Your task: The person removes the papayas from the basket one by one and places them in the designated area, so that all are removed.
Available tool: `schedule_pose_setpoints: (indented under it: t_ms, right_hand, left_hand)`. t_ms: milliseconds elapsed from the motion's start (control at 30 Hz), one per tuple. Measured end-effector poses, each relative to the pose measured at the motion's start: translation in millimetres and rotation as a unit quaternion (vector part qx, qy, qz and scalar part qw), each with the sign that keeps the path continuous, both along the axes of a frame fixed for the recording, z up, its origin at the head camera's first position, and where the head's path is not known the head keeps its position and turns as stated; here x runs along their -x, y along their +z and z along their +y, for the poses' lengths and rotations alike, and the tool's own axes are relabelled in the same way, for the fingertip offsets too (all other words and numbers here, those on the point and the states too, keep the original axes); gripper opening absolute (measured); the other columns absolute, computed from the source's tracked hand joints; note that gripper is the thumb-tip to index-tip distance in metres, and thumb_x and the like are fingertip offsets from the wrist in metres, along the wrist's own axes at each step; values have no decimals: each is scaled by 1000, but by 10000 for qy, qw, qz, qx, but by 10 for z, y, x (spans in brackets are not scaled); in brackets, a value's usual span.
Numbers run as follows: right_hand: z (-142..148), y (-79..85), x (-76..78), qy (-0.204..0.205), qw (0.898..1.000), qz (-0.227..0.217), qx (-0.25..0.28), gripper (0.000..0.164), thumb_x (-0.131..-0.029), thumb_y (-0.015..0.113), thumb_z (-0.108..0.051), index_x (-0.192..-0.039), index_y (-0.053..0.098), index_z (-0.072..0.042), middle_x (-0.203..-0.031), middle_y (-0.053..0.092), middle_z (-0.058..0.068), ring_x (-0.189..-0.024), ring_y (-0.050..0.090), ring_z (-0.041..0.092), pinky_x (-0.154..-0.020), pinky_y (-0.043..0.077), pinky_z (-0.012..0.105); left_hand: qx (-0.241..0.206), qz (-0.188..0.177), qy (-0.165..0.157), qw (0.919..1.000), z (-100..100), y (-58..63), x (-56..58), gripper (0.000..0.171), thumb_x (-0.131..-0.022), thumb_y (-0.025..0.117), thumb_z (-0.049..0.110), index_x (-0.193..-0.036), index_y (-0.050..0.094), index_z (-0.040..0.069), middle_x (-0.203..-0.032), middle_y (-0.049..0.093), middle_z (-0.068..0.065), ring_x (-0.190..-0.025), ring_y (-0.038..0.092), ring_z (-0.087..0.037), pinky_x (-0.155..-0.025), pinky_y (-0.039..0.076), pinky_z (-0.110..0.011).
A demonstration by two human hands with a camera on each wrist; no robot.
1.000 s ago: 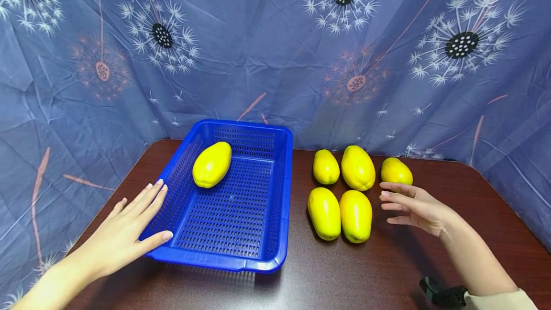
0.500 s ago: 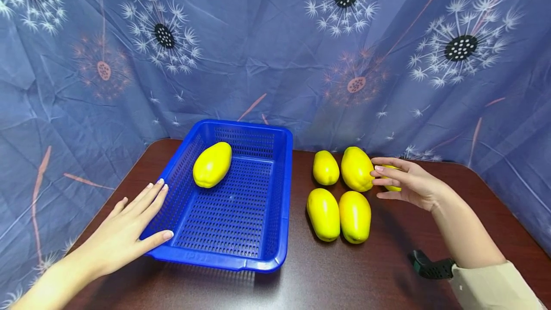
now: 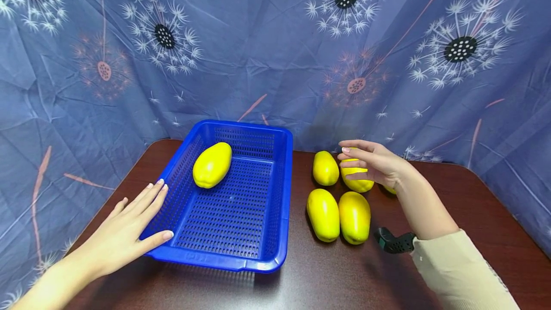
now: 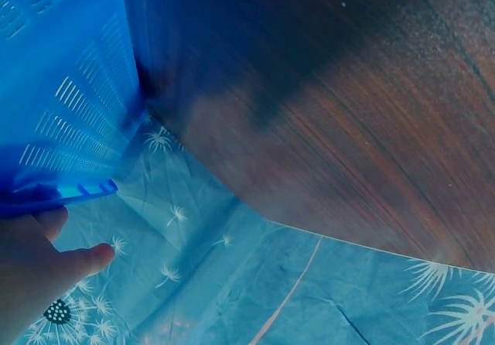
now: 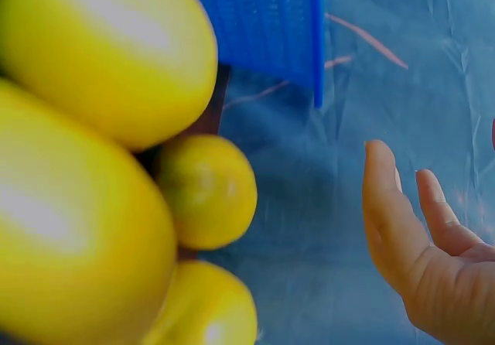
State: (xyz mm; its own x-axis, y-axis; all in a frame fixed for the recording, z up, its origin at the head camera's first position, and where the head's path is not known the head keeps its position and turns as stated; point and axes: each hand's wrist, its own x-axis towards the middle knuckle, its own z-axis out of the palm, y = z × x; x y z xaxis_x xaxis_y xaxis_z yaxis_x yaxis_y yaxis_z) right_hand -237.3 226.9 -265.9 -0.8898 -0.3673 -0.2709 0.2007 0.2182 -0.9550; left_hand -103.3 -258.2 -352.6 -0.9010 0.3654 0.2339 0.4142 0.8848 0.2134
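The left hand [image 3: 116, 243] rests on the left rim of a blue perforated plastic basket [image 3: 287, 195], fingers straight and spread. In the left wrist view its fingers [image 4: 89, 260] lie by the basket's rim. One glossy yellow papaya-like fruit [image 3: 212, 165] lies inside, toward the back left. Above the fruits on the right hovers the right hand [image 3: 374, 161], fingers relaxed and holding nothing. It partly covers a large yellow fruit [image 3: 363, 185] and mostly hides another fruit [image 3: 390, 189]. In the right wrist view the hand [image 5: 433, 260] is apart from the fruits.
Near the right hand lie more yellow fruits: one at the back [image 3: 325, 168], and a front pair, left [image 3: 323, 215] and right [image 3: 355, 217]. They share a dark brown table [image 3: 327, 276] with the basket. A blue dandelion-print cloth [image 3: 267, 51] hangs behind it.
The right hand has moved left and farther back, from beside the rightmost fruit to over the large back fruit. The left hand, basket and fruits stay put.
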Motion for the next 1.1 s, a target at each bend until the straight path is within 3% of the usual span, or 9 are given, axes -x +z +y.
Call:
schedule_pose_setpoints:
  t_ms: [267,433,600,767,1100]
  right_hand:
    - [-343,41,135,212,9998,4,61,59,-98,49,-25,-145,24,0,-130,43,15,-102,58,16,-90,46,43]
    - [-577,79,240,276,9995,-48,135,55,-98,48,-23,-144,26,-1,-128,45,16,-101,58,17,-95,41,49]
    - [-865,119,340,134,9996,-185,174,54,-96,51,-25,-143,31,-4,-136,40,23,-112,52,30,-94,42,48]
    - [-1117,119,410,-10,9988,-372,321,54,-95,53,-24,-142,34,-7,-135,42,21,-123,44,37,-93,44,47]
    - [-1520,117,496,-180,9969,-505,568,53,-92,59,-21,-139,39,-8,-133,46,21,-119,49,35,-94,43,48]
  left_hand:
    - [-7,15,-6,10000,5,-17,-11,84,-88,58,46,-150,15,11,-154,15,-12,-142,-1,-17,-108,-4,-56]
    - [-8,32,-20,10000,0,-15,-10,84,-88,58,46,-150,14,11,-155,14,-12,-142,-2,-16,-109,-5,-55]
    - [3,21,-4,10000,1,-8,-1,84,-88,58,47,-150,14,12,-154,15,-13,-142,-2,-17,-108,-6,-55]
    - [26,-19,25,10000,3,-8,-2,84,-87,58,47,-151,14,12,-154,16,-14,-142,-1,-18,-108,-5,-56]
    - [29,67,15,10000,8,-4,-6,85,-87,59,46,-151,14,13,-154,16,-13,-142,0,-16,-108,-4,-57]
